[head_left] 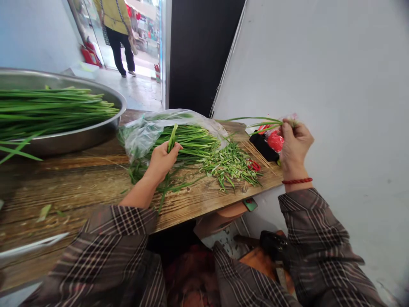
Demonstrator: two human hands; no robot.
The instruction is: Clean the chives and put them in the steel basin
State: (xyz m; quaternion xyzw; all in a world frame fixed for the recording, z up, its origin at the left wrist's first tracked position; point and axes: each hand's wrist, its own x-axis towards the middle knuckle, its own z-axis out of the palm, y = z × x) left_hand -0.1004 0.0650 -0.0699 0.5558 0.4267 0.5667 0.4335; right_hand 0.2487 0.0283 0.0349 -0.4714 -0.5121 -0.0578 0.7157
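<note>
Checked sleeves (315,234) stretch out; the left hand (163,160) grips green stalks (172,137), the right hand (295,140) pinches thin leaves (267,120).

Bright overall, cool daylight, seemingly from the doorway (148,47) beyond the table (96,183). Highlights clip out there; glare on the floor (140,96) past the table. Wall (335,76) right of the table: pale, mostly even, soft gradient. Steel bowl (122,111) on the table's left end shows sheen along its rim; clear bag (139,138) mid-table throws whitish reflections. Under the table: deep shadow, detail lost. Wide-lens stretch on the sleeves (96,251) at the table's near side. Greens (191,143) mid-table reasonably crisp; table's left end smeary, person (119,21) beyond it soft.
</note>
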